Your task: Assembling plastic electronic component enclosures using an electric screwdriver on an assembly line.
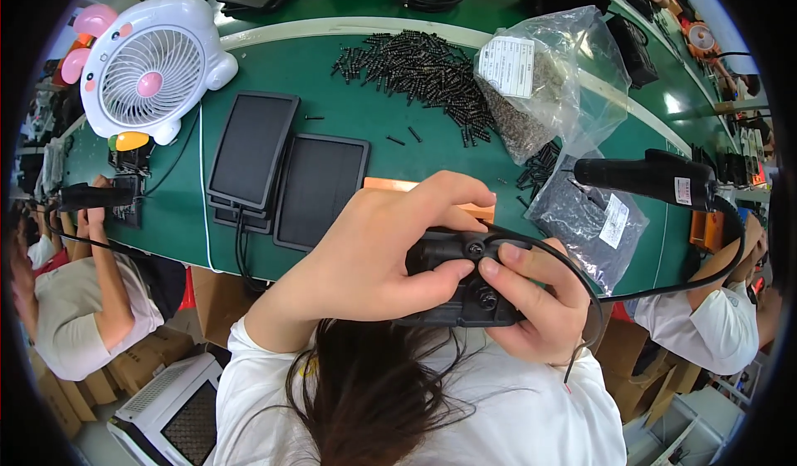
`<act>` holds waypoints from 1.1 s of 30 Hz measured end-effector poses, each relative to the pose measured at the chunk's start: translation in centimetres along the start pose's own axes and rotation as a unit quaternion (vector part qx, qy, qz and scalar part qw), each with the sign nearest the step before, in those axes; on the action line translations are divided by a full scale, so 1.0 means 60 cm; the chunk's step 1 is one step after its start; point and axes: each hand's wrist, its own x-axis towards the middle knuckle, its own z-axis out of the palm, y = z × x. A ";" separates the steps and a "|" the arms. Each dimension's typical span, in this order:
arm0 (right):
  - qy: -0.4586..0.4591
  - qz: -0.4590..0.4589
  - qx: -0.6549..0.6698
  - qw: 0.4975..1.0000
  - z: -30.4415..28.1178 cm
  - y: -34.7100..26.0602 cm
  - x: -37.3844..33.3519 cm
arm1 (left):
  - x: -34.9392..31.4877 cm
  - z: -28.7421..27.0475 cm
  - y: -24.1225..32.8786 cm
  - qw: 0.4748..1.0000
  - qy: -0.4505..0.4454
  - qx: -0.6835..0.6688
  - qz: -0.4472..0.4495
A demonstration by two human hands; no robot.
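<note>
In front of my chest is a black plastic housing (442,252) with two round fittings on its face and a thin black cable (573,262) curving off to the right. My left hand (386,246) is closed over its left side, the thumb pressed by the upper round fitting. With bent fingers, my right hand (540,300) grips the housing's right edge, thumb and forefinger near the fittings. Its underside is hidden by my palms. Just behind the left hand, part of an orange block (390,183) shows on the green table (274,63).
Flat black panels (253,146) lie at left beside a white fan (149,67). Black screws (415,67) are heaped at the back, near clear bags (548,76) of small parts. A corded black power screwdriver (647,177) is at right. Other people sit on both sides.
</note>
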 end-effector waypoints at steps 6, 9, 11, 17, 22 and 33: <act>-0.010 -0.022 0.283 0.959 -0.028 0.066 -0.013 | -0.002 0.002 -0.004 1.000 0.008 -0.008 0.019; 0.377 0.123 0.235 0.887 -0.048 0.122 -0.070 | 0.002 0.005 -0.002 0.999 0.019 -0.008 0.024; 0.499 0.168 0.069 0.847 -0.051 0.148 -0.061 | 0.003 0.008 -0.007 0.999 0.023 -0.022 0.029; 0.481 0.154 0.055 0.861 -0.064 0.205 0.053 | -0.003 0.011 -0.010 0.997 0.071 -0.037 0.017; 0.315 -0.042 0.450 0.835 -0.155 0.099 0.139 | -0.003 0.017 -0.013 0.997 0.065 -0.038 0.023; 0.005 -0.065 0.631 0.773 -0.102 -0.008 0.212 | -0.008 0.013 -0.018 0.998 0.056 -0.036 -0.013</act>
